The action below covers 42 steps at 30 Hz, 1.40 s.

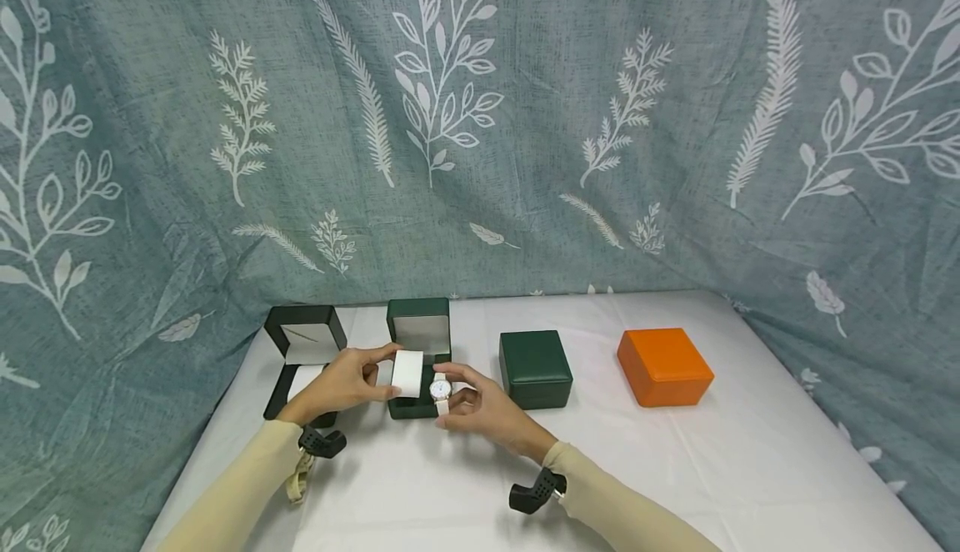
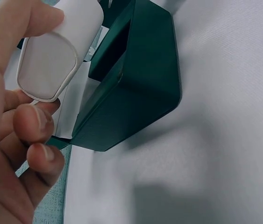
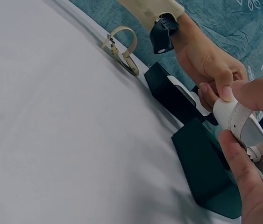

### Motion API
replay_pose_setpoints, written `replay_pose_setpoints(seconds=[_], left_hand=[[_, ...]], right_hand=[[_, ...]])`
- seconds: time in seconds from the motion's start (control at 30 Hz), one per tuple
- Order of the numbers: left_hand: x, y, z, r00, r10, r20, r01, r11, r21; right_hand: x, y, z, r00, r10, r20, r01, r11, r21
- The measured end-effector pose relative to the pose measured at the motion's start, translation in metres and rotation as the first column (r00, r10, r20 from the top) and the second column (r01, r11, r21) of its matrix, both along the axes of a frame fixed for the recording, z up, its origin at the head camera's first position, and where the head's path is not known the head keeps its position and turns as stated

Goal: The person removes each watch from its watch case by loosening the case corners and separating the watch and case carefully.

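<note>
Pinching the white cushion (image 1: 408, 373) steady, the left hand (image 1: 341, 383) braces it while the right hand (image 1: 480, 406) grips the white-strapped watch (image 1: 441, 391) at its end, above the open green box (image 1: 418, 358) on the tabletop (image 1: 675, 469).

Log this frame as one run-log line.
left hand: holds white cushion | right hand: pinches watch strapped around cushion | over open green box

Watch (image 1: 441, 388) dial too small to read in the head view — strap end cut off at the right wrist view's edge, open green box (image 1: 417, 343) interior hidden behind the white cushion (image 1: 407, 373).
</note>
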<state>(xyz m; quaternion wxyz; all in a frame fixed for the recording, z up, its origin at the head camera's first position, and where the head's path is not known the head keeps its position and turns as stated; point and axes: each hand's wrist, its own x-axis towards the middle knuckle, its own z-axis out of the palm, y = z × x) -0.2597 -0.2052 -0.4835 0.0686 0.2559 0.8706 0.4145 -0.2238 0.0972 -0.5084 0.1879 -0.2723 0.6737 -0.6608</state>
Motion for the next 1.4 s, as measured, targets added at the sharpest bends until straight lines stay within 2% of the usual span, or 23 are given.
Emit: replay_pose_setpoints(seconds=[0.37, 0.63, 1.0, 1.4], left_hand=[[-0.001, -0.001, 0.002, 1.000, 0.015, -0.020, -0.015, 0.999, -0.031], [-0.002, -0.001, 0.002, 1.000, 0.009, -0.029, -0.010, 1.000, -0.020], [-0.002, -0.006, 0.002, 0.999, 0.030, -0.013, -0.031, 0.999, -0.020], [-0.001, -0.008, 0.005, 0.999, 0.039, -0.014, -0.040, 0.999, -0.025]], right_hand=[[0.007, -0.002, -0.001, 0.999, 0.025, 0.031, -0.025, 1.000, -0.009], [0.010, -0.004, -0.006, 0.998, 0.052, 0.024, -0.052, 0.999, -0.007], [0.015, -0.005, -0.011, 0.993, 0.111, 0.042, -0.111, 0.994, -0.005], [0.017, -0.007, -0.018, 0.991, 0.131, 0.031, -0.131, 0.991, 0.000]])
